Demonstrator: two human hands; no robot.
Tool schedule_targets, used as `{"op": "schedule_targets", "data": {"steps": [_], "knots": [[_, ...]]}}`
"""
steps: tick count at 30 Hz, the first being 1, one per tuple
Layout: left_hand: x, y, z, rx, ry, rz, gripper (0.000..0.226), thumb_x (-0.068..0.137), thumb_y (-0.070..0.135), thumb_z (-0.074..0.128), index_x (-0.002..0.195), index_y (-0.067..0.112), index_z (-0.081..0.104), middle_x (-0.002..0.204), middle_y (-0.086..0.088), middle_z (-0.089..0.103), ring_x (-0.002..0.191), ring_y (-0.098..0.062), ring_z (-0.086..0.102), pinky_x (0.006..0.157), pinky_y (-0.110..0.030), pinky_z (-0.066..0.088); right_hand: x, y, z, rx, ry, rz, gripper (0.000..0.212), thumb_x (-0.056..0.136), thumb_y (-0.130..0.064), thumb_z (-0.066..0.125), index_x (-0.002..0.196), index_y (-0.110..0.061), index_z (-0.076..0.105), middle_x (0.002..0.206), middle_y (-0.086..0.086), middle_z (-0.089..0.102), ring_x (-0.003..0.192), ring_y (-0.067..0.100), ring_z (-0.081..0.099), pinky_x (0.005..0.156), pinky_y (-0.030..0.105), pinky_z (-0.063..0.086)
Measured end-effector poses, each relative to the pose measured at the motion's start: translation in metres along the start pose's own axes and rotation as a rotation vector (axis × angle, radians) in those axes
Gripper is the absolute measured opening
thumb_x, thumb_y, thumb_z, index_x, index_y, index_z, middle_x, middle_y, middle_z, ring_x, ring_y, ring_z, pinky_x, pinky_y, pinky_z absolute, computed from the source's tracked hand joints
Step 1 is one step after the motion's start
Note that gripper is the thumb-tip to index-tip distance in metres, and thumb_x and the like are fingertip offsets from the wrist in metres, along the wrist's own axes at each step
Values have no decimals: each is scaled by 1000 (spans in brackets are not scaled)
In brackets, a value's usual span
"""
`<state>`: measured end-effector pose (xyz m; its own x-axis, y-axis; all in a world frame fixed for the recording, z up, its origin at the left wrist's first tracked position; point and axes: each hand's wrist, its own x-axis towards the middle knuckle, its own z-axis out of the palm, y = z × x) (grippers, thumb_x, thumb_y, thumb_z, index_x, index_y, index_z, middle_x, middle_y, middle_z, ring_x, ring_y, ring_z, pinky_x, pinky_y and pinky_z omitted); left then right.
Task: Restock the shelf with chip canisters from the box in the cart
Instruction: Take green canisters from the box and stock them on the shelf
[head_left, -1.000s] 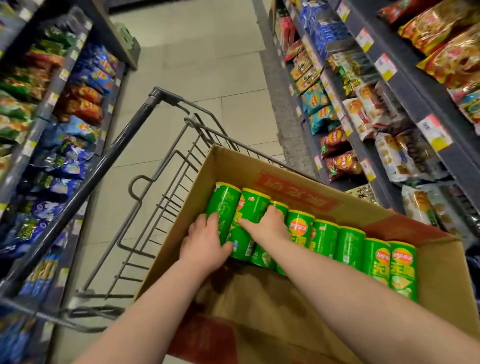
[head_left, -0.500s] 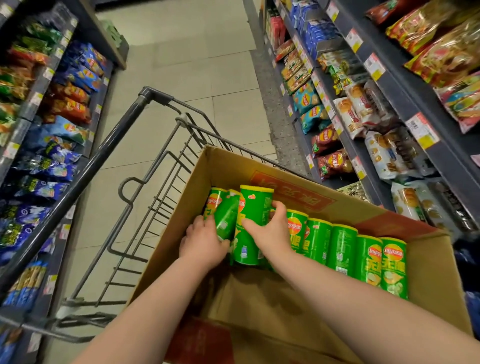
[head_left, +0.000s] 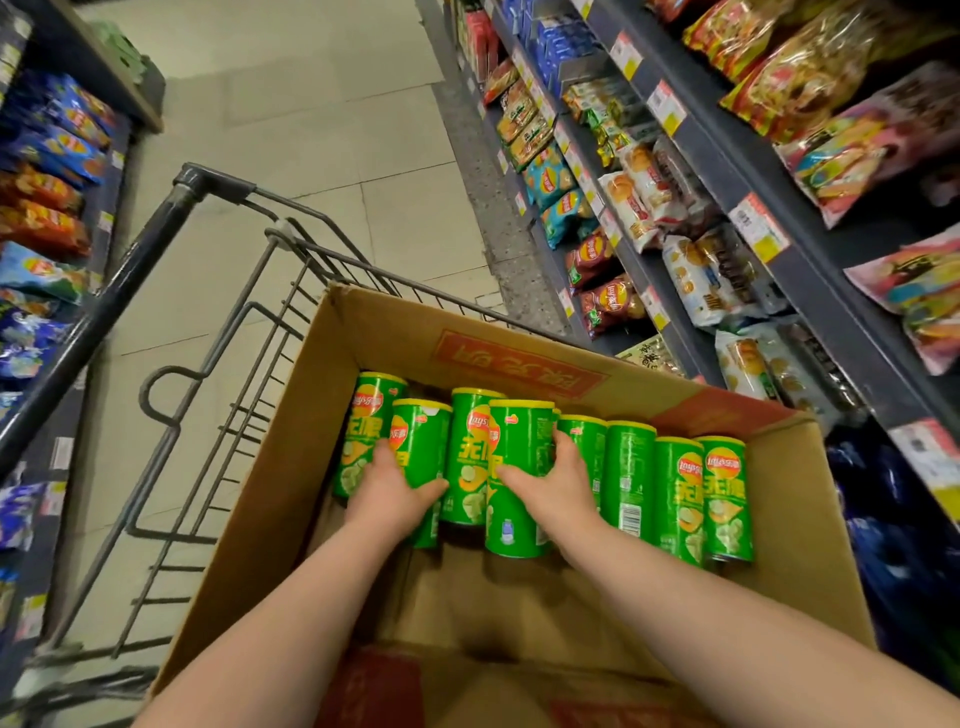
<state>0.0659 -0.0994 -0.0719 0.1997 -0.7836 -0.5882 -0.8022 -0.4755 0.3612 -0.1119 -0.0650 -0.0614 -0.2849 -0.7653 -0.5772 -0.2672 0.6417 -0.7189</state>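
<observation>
An open cardboard box (head_left: 291, 457) sits in a wire shopping cart (head_left: 223, 364). Several green chip canisters with yellow lids stand in a row along its far side. My left hand (head_left: 387, 493) grips one green canister (head_left: 418, 452) near the left end of the row. My right hand (head_left: 550, 480) grips another canister (head_left: 517, 457), which stands a little forward of the row. Between them is a third canister (head_left: 470, 447). More canisters (head_left: 675, 499) stand untouched to the right.
Shelves of snack bags (head_left: 691, 270) with price tags line the right side of the aisle. Another snack shelf (head_left: 47, 208) runs along the left. A tiled floor (head_left: 322, 130) stretches ahead of the cart. The cart handle bar (head_left: 130, 280) lies at the left.
Both hands have shifted on the canisters at the left end. The left hand now holds a canister pulled forward, and the right hand's canister has come forward and lower.
</observation>
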Motion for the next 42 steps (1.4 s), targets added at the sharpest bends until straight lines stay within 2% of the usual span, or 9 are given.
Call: {"op": "schedule_targets", "data": {"steps": [4,10,13,18,22,28,30,36,42], "knots": [[-12,-4,-2,-32,24,22,87,71,44,77,139,17,30,127,-8,53,113,-28,55,92,-46,50,-5,2,-3,45,-11,8,81,75,-25,76,142,-16,32,129,5,55,114,22,55,96,32,44],[-39,-7,-11,-95,56,129,70,68,44,79,124,19,44,113,-3,58,101,-23,58,89,-42,51,-26,-2,-9,73,9,-7,84,75,-25,77,143,-17,29,131,6,54,116,23,54,100,35,44],[-55,-6,-16,-115,69,187,69,68,45,78,123,21,43,110,0,56,100,-22,58,88,-42,51,-43,-5,-14,73,19,-34,85,77,-23,76,146,-15,25,133,6,52,117,22,52,96,29,40],[-91,-5,-24,-129,88,286,73,71,45,77,128,20,40,104,3,51,99,-21,59,88,-41,52,-83,-9,-25,59,62,-66,86,78,-24,75,147,-14,24,134,7,52,117,22,53,96,32,43],[-121,-9,-29,-133,73,350,88,66,54,74,137,20,34,121,-3,53,106,-24,58,91,-43,50,-119,-7,-35,73,125,-106,83,77,-22,76,144,-12,28,132,8,54,114,22,55,93,29,43],[-162,-16,-29,-136,50,513,85,66,54,74,135,22,36,116,1,54,106,-22,56,89,-35,48,-177,3,-44,102,236,-142,80,77,-22,77,142,-13,31,132,8,55,115,23,55,96,31,43],[-173,-18,-25,-123,29,562,91,61,60,72,137,22,36,120,-1,56,109,-23,56,92,-39,49,-197,10,-47,131,280,-145,80,77,-21,77,141,-13,31,132,7,54,113,21,55,98,32,44],[-214,-24,-5,-81,-28,684,96,73,51,73,147,17,23,143,-7,40,129,-24,43,104,-35,39,-250,41,-57,214,409,-102,82,79,-25,75,145,-15,27,132,7,53,115,23,54,93,30,43],[-253,-26,21,-73,-140,817,84,70,46,77,138,18,37,130,-5,53,116,-23,54,95,-33,45,-301,80,-65,292,553,-75,70,76,-18,77,135,-15,39,112,-1,57,98,16,55,87,29,45]]}}
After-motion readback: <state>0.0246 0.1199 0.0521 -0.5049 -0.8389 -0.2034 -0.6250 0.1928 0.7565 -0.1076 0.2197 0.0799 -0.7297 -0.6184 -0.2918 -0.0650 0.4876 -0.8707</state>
